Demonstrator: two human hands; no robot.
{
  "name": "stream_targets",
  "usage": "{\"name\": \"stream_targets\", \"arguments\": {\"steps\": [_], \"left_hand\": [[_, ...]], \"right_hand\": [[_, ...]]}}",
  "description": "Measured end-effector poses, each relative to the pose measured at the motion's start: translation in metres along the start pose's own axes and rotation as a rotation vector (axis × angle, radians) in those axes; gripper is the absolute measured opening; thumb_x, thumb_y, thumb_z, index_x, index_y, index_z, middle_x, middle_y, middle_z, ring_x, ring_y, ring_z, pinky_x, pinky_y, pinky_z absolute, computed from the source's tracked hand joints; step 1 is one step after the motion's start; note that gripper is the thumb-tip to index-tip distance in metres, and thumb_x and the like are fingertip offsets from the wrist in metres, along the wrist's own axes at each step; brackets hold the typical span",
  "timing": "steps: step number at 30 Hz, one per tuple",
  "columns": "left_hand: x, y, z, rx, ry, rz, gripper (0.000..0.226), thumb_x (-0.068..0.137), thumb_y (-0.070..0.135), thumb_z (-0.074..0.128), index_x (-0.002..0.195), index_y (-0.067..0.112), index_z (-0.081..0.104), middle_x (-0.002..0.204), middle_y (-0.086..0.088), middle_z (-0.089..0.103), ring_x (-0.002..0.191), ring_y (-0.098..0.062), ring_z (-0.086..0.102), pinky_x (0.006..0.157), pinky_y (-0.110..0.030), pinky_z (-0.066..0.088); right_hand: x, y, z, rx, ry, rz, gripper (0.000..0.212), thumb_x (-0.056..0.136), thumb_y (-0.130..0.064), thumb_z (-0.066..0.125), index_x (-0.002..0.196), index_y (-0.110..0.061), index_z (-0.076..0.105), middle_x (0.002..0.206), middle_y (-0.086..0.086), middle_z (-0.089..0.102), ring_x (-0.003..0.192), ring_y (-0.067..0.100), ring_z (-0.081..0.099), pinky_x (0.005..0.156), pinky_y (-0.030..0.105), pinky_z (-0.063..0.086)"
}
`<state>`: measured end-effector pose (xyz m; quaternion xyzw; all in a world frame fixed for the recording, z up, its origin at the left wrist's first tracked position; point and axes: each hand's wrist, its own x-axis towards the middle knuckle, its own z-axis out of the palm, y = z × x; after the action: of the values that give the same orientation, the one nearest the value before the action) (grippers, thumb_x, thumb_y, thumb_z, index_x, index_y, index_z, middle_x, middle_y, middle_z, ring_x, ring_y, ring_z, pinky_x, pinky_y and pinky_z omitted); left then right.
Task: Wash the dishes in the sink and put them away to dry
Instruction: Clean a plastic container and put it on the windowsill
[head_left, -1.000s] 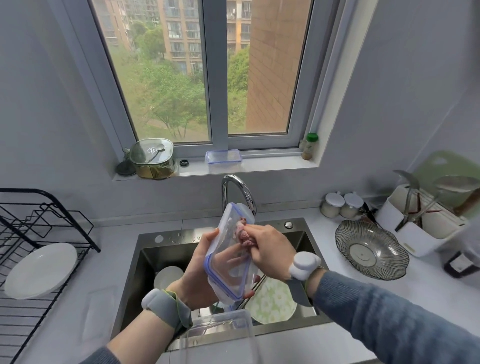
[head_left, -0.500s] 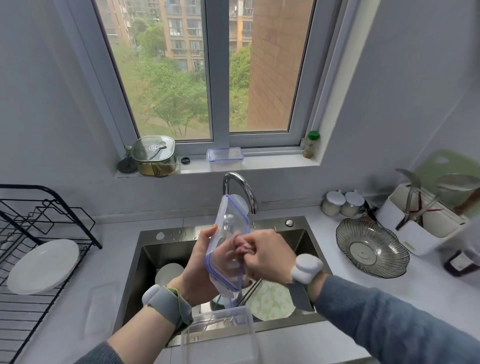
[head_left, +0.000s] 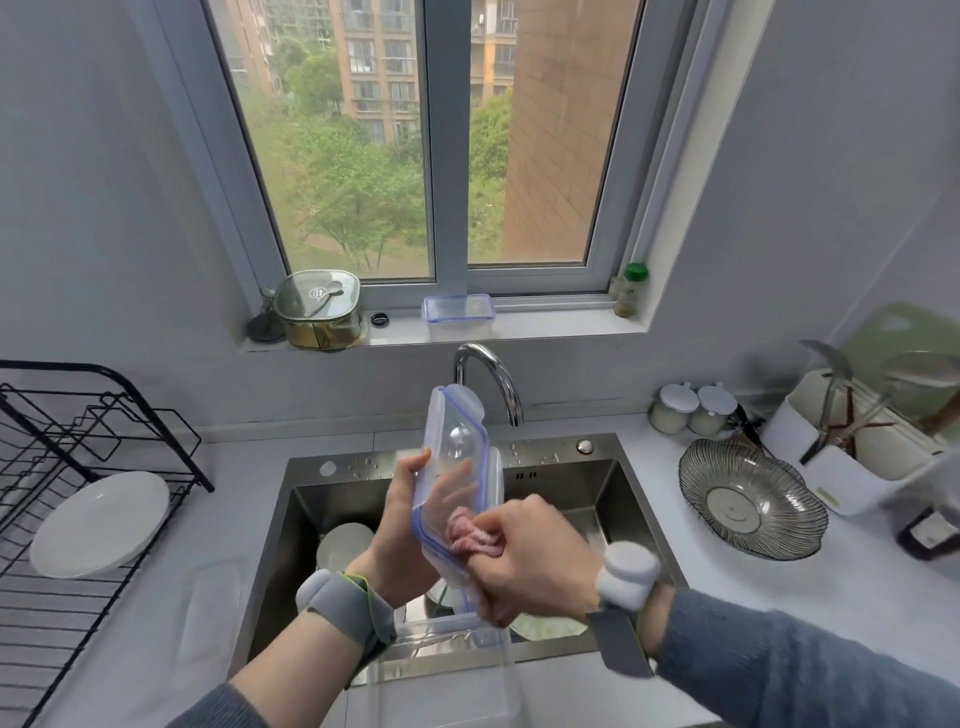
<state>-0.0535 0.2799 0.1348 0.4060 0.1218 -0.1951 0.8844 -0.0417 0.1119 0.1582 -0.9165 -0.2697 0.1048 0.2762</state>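
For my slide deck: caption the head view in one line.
Over the sink, the left hand holds a clear lid while the right hand scrubs it with a pink cloth.

faucet (head_left: 491, 379) behind, dishes (head_left: 343, 545) fill sink (head_left: 587, 447)

A clear lid (head_left: 457, 457) edged with a blue seal is noted over the steel-grey sink (head_left: 597, 499). A pink cloth (head_left: 470, 535) is seen against it. White plates are recorded: one on the black wire rack (head_left: 78, 441), plate (head_left: 101, 525), and one in the basin (head_left: 343, 543). A dish with a pale green pattern (head_left: 545, 626) is observed low in the sink. A clear glass bowl (head_left: 750, 499) with dark radial ribbing is noted on the white counter (head_left: 727, 597). A green-capped jar (head_left: 629, 291) is recorded on the sill. Both sleeves (head_left: 805, 670) are grey-blue; the wrist bands (head_left: 348, 603) are grey.
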Motion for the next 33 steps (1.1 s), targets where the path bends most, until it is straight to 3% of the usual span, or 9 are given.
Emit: {"name": "stream_targets", "arguments": {"steps": [3, 6, 13, 16, 20, 24, 26, 29, 33], "left_hand": [[-0.001, 0.006, -0.004, -0.004, 0.002, -0.006, 0.089, 0.081, 0.072, 0.056, 0.145, 0.009, 0.055, 0.141, -0.023, 0.056, 0.118, -0.038, 0.06, 0.108, -0.048, 0.046], [-0.005, 0.005, 0.0, -0.017, -0.038, -0.036, 0.088, 0.086, 0.072, 0.047, 0.146, 0.008, 0.054, 0.148, -0.028, 0.05, 0.127, -0.041, 0.053, 0.118, -0.052, 0.035], [-0.015, 0.001, 0.008, -0.065, -0.131, -0.036, 0.083, 0.094, 0.067, 0.032, 0.145, 0.006, 0.053, 0.144, -0.03, 0.052, 0.122, -0.042, 0.057, 0.112, -0.059, 0.042], [-0.015, 0.0, 0.01, -0.061, -0.112, -0.01, 0.082, 0.093, 0.068, 0.037, 0.136, 0.002, 0.06, 0.128, -0.03, 0.06, 0.112, -0.039, 0.062, 0.108, -0.054, 0.043], [-0.015, 0.0, 0.014, -0.149, -0.09, 0.034, 0.069, 0.091, 0.066, 0.046, 0.108, 0.002, 0.065, 0.098, -0.022, 0.063, 0.091, -0.033, 0.068, 0.085, -0.041, 0.055], [-0.017, 0.0, 0.017, -0.157, -0.119, -0.029, 0.084, 0.094, 0.065, 0.042, 0.144, -0.002, 0.05, 0.141, -0.03, 0.049, 0.128, -0.043, 0.049, 0.111, -0.056, 0.037], [-0.02, -0.002, 0.018, -0.132, -0.162, -0.072, 0.091, 0.091, 0.067, 0.044, 0.155, 0.004, 0.035, 0.152, -0.026, 0.036, 0.133, -0.046, 0.036, 0.11, -0.059, 0.034], [-0.019, -0.008, 0.014, -0.094, -0.153, -0.123, 0.094, 0.086, 0.072, 0.046, 0.154, 0.007, 0.041, 0.157, -0.024, 0.037, 0.127, -0.048, 0.043, 0.106, -0.061, 0.036], [-0.017, -0.008, 0.01, -0.135, -0.093, -0.074, 0.085, 0.092, 0.068, 0.041, 0.147, 0.004, 0.048, 0.14, -0.027, 0.047, 0.12, -0.046, 0.051, 0.113, -0.061, 0.029]], "right_hand": [[-0.011, -0.01, 0.004, 0.021, 0.057, -0.053, 0.026, 0.082, -0.045, 0.055, 0.064, -0.026, 0.054, 0.06, -0.005, 0.058, 0.059, 0.021, 0.051, 0.06, 0.034, 0.05], [-0.005, -0.007, -0.006, 0.128, 0.07, -0.03, 0.018, 0.081, -0.039, 0.061, 0.08, -0.025, 0.073, 0.065, -0.013, 0.068, 0.063, 0.015, 0.061, 0.064, 0.034, 0.055], [0.015, 0.014, -0.02, 0.22, 0.205, 0.073, 0.018, 0.08, -0.042, 0.065, 0.086, -0.031, 0.079, 0.071, -0.011, 0.073, 0.069, 0.012, 0.067, 0.068, 0.039, 0.056], [0.007, 0.002, -0.012, 0.274, 0.232, -0.011, 0.019, 0.079, -0.037, 0.069, 0.092, -0.032, 0.081, 0.084, -0.014, 0.073, 0.08, 0.008, 0.067, 0.076, 0.037, 0.057], [0.004, -0.02, -0.003, 0.361, 0.203, -0.182, 0.022, 0.082, -0.032, 0.073, 0.101, -0.027, 0.082, 0.101, -0.016, 0.071, 0.096, 0.007, 0.068, 0.086, 0.026, 0.056], [0.026, -0.009, -0.012, 0.332, 0.318, -0.173, 0.026, 0.076, -0.028, 0.066, 0.098, -0.028, 0.081, 0.097, -0.015, 0.072, 0.09, 0.007, 0.069, 0.082, 0.031, 0.056], [0.044, 0.004, -0.021, 0.344, 0.409, -0.074, 0.021, 0.076, -0.032, 0.068, 0.092, -0.028, 0.08, 0.089, -0.012, 0.072, 0.084, 0.008, 0.068, 0.079, 0.034, 0.055], [0.058, 0.014, -0.028, 0.3, 0.45, 0.024, 0.009, 0.083, -0.029, 0.074, 0.083, -0.021, 0.079, 0.083, -0.007, 0.069, 0.079, 0.008, 0.065, 0.077, 0.034, 0.052], [0.038, -0.005, -0.014, 0.264, 0.331, -0.108, 0.028, 0.084, -0.022, 0.068, 0.108, -0.025, 0.08, 0.116, -0.013, 0.074, 0.11, 0.006, 0.066, 0.099, 0.031, 0.051]]}}
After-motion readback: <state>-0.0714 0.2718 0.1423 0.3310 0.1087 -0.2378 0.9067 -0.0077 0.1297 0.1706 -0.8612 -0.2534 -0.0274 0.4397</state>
